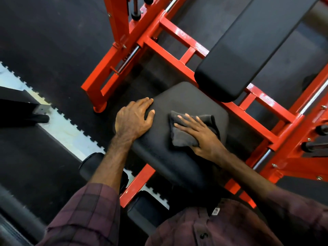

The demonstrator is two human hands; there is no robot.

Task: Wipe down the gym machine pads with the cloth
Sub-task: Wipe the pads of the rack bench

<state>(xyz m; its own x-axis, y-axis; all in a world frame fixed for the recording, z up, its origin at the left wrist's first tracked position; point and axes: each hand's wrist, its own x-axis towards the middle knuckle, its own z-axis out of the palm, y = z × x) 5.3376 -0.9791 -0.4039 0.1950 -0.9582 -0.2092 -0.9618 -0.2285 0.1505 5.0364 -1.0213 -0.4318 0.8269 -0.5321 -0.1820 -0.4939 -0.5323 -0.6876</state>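
Plaid sleeves [85, 215] nearest me. Left hand [133, 118] flat, fingers spread, bracing seat pad [159, 153] edge. Right hand [198, 134] flat, pressing dark cloth [179, 139] on seat pad centre. I judge seat wipe mid-way; back pad [248, 43] untouched, still to do.

1. the cloth [184, 134] is a small dark grey rag, rumpled and folded over itself, lying flat on the seat pad, toward its right half.
2. the seat pad [179, 157] is a black, smooth, rounded-corner cushion in the middle of the scene, set on a red frame.
3. the back pad [248, 45] is a long black cushion, running up and away to the far right, its near end just beyond the seat pad.
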